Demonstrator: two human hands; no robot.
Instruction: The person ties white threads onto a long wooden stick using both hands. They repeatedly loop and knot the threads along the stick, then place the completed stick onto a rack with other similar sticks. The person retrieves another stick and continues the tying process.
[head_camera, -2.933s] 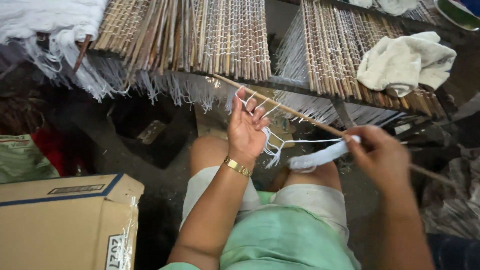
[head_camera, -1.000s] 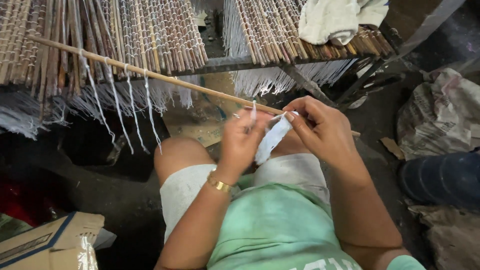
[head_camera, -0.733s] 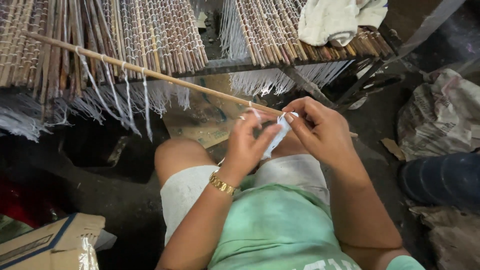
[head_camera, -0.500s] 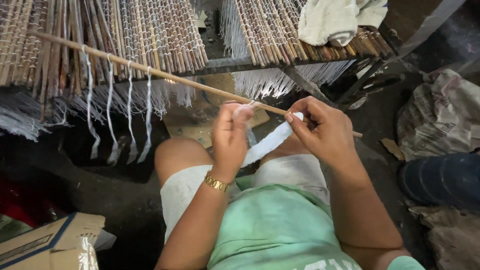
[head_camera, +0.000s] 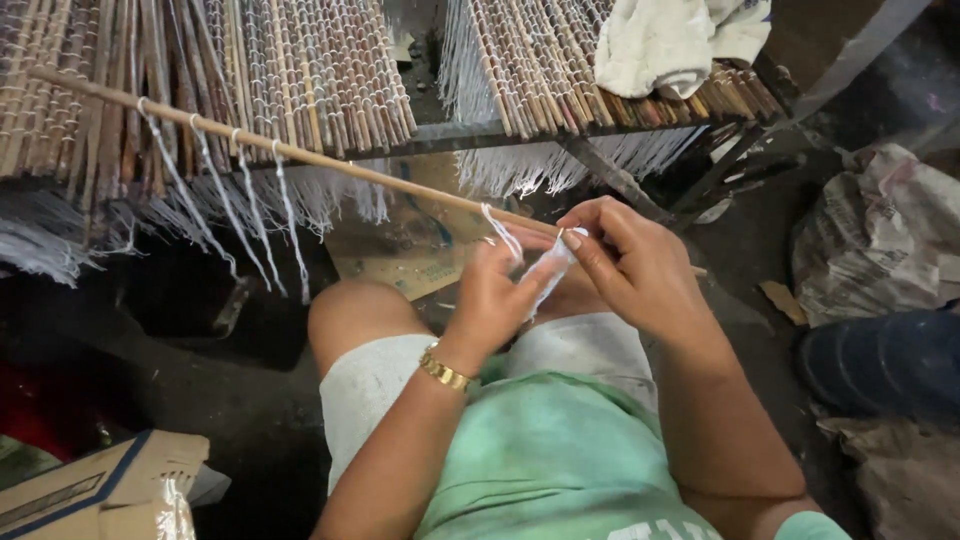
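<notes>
Over lap, at near end of bamboo stick (head_camera: 300, 155): L hand (head_camera: 495, 300) & R hand (head_camera: 640, 265) both pinched shut on white string bundle (head_camera: 548, 272), held between them. Stick long axis runs up-left from grip, tied strings hanging along it; L hand nearer. Behind: woven stick mats (head_camera: 300, 70) on dark frame, white cloth (head_camera: 680, 40). Cardboard box (head_camera: 90, 490) lower left; cramped, dim floor.

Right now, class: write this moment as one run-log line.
left hand: pinching white string | right hand: holding white bundle | thin stick: slanting from mats to hands, four strings hanging
</notes>
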